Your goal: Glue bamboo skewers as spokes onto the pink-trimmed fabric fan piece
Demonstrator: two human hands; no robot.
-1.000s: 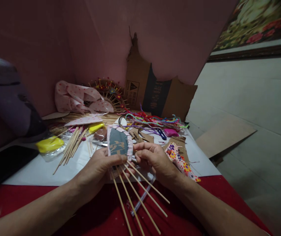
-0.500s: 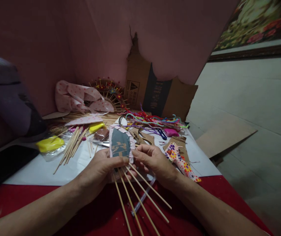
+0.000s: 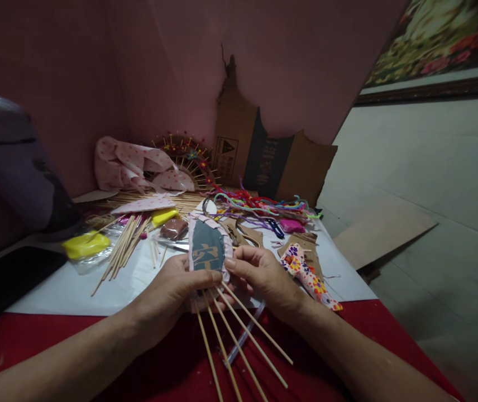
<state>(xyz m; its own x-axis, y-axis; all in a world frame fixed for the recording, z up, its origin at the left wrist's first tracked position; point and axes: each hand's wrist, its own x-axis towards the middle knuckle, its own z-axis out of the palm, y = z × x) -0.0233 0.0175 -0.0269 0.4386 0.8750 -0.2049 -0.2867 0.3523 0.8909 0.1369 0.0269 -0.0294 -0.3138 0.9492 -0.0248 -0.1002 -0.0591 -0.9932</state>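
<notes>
Between my hands is a cardboard piece (image 3: 208, 245) with a dark blue-grey printed face and pale pink fabric folded over its edges. Several thin wooden sticks (image 3: 239, 340) fan out from its lower end toward me. My left hand (image 3: 180, 282) grips the lower left of the piece, thumb flat across its face. With thumb and fingers, my right hand (image 3: 259, 273) pinches the fabric edge on the right side. The fingers behind the piece are partly hidden. A clear glue stick (image 3: 245, 335) lies beneath the wooden sticks, over the red surface.
Behind are pliers or scissors (image 3: 249, 234), colourful pipe cleaners (image 3: 264, 204), wrapped yellow clay (image 3: 86, 245) and loose sticks (image 3: 124, 245). A flower-patterned fabric piece (image 3: 310, 276) lies at right, a black flat object (image 3: 17, 285) at left. Torn cardboard (image 3: 239, 134) leans against the wall.
The cardboard piece has shifted slightly right and turned a little, its right fabric edge now lying flatter. Both hands keep their hold on it, and the sticks have swung slightly.
</notes>
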